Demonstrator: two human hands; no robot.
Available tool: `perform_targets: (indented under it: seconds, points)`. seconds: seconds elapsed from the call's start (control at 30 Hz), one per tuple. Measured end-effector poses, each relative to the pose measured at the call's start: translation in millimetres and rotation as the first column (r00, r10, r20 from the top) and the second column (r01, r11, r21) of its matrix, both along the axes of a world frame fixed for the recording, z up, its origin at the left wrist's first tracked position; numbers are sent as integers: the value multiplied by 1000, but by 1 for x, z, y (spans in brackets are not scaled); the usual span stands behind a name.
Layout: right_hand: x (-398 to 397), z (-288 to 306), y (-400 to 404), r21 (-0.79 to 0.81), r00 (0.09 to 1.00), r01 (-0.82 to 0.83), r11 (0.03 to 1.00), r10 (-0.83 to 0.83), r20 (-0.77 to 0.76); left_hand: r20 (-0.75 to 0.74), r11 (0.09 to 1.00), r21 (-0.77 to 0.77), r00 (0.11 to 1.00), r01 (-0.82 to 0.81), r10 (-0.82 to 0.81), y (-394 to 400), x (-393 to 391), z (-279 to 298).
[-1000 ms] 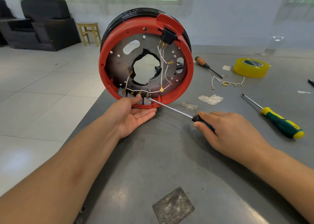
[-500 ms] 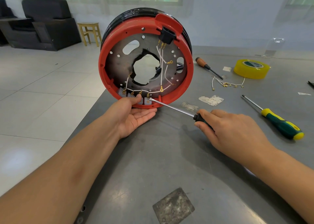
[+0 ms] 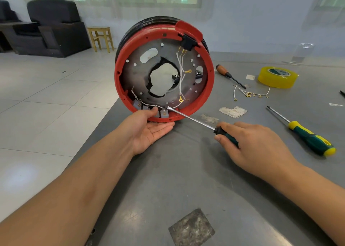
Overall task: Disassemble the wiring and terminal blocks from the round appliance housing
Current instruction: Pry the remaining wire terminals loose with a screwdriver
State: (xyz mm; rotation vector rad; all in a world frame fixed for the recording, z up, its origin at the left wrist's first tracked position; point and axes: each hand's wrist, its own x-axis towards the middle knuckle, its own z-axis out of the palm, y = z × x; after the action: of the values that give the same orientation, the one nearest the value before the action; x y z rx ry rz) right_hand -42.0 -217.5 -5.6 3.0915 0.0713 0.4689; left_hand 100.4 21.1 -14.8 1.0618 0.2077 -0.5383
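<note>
So the left hand (image 3: pixel 149 132) sits palm-up under the bottom rim of the round red plastic housing (image 3: pixel 211 81), fingers relaxed and spread beneath it, thumb hooked over the rim, basically propping the thing upright on its edge on the grey metal table (image 3: pixel 186 180). Just above that thumb sit the small grey terminal blocks (image 3: pixel 164 113) with thin white wires (image 3: pixel 180 72) running up to a black connector (image 3: pixel 188 42). To the right, the right hand (image 3: pixel 250 147) pinches the dark-handled flat screwdriver (image 3: pixel 192 120), tip touching the rightmost block, probably to work its screw. The housing stands near the table's left edge, so there's little room that side; rightwards, beyond the grip, a yellow-green screwdriver (image 3: pixel 309 139) and yellow tape roll (image 3: pixel 276 77) leave space.
</note>
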Motion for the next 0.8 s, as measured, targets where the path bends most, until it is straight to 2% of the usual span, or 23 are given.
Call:
perform_targets:
  seconds: [0.27, 0.4, 0.57, 0.63, 0.73, 0.8]
  points:
    - [0, -4, -7, 217, 996, -72, 973, 57, 72, 10, 1000, -16, 1000, 0, 0, 1, 3, -2]
    - [-5, -8, -18, 244, 986, -135, 960, 107, 127, 26, 1000, -30, 1000, 1, 0, 1, 2, -3]
    - [-13, -16, -24, 280, 951, -206, 938, 125, 281, 47, 998, -62, 999, -7, 10, 3, 1, -5]
    - [-17, -21, -27, 391, 939, -207, 897, 70, 337, 67, 997, -73, 998, -12, 17, 3, -1, -5]
    - [-24, -24, -30, 583, 904, -152, 798, -125, 408, 95, 996, -87, 995, -23, 31, 1, -5, -6]
    - [-28, -24, -32, 618, 871, -58, 784, -263, 414, 117, 996, -86, 992, -33, 43, 0, -9, -5]
